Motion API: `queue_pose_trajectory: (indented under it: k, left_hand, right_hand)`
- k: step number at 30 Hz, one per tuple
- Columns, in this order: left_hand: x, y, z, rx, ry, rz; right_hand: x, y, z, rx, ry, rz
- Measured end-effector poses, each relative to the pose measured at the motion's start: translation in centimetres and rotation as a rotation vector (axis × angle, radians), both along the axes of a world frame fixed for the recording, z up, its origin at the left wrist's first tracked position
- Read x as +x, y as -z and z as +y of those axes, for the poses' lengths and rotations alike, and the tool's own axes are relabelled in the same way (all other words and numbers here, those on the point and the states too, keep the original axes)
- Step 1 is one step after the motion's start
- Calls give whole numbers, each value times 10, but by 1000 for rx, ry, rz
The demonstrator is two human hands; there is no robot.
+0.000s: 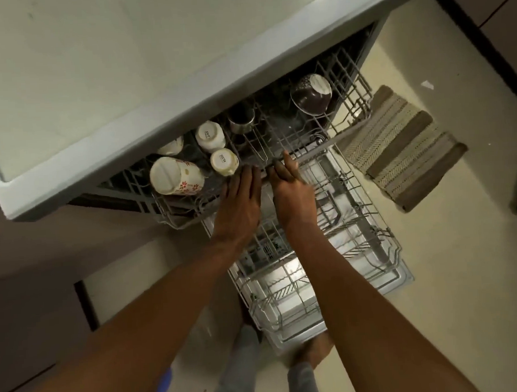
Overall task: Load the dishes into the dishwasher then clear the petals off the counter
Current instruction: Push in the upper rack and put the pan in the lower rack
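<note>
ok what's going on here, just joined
A person stands over an open dishwasher with both racks pulled out. Both hands are on the front edge of the upper rack: the left hand lies flat against it, the right hand has fingers on the front rail. The upper rack holds upturned white cups, a floral mug, a steel cup and a dark bowl. The lower rack looks mostly empty.

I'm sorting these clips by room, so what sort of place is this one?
Most likely a home kitchen. A dishwasher's upper rack is pulled out from under a pale counter, holding upturned cups and a dark bowl. A striped mat lies on the tiled floor.
</note>
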State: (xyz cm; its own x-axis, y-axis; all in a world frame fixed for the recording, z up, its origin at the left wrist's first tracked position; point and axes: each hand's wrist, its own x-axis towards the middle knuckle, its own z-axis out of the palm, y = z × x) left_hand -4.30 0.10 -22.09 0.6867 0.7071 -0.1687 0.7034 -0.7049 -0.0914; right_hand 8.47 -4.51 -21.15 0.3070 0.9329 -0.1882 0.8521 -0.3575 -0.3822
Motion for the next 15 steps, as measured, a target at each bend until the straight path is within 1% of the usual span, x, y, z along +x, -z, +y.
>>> queue_pose_trajectory:
  k: [2, 5, 8, 11, 13, 15]
  left_hand:
    - [-6, 1, -3, 32, 13, 27]
    - [-15, 2, -8, 53, 35, 33]
    - [-18, 9, -19, 44, 12, 35]
    - [-14, 21, -28, 19, -82, -21]
    - [-10, 25, -26, 27, -154, -1]
    - [-10, 27, -20, 51, -171, 31]
  right_hand:
    - [0, 6, -1, 59, 24, 4]
    - [1, 9, 0, 80, 14, -24]
    - [1, 10, 8, 126, -7, -28]
    - [-1, 8, 21, 185, -29, 3]
    - [-2, 8, 29, 220, -50, -7]
    - [-4, 11, 34, 243, -51, -11]
